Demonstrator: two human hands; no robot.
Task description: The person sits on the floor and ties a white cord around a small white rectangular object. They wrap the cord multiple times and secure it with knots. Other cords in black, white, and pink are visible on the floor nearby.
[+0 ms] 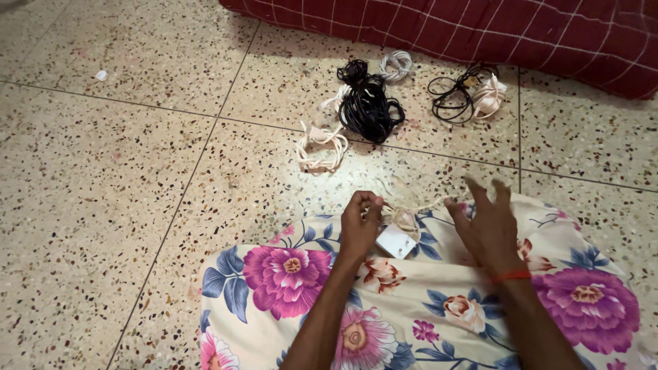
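Black cable bundle (368, 103) beyond white cord (411, 205)

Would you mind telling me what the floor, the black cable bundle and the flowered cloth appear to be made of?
Floor: looks like polished terrazzo, with speckled stone chips and thin joint lines. Black cable bundle: probably rubber or plastic sheathing, smooth with a slight sheen. Flowered cloth: a soft woven fabric, maybe cotton, matte and creased, printed with flowers.

No boxes, bags or packets show here. There are no labels or signs either. No screen shows anywhere, near or far, left or right.
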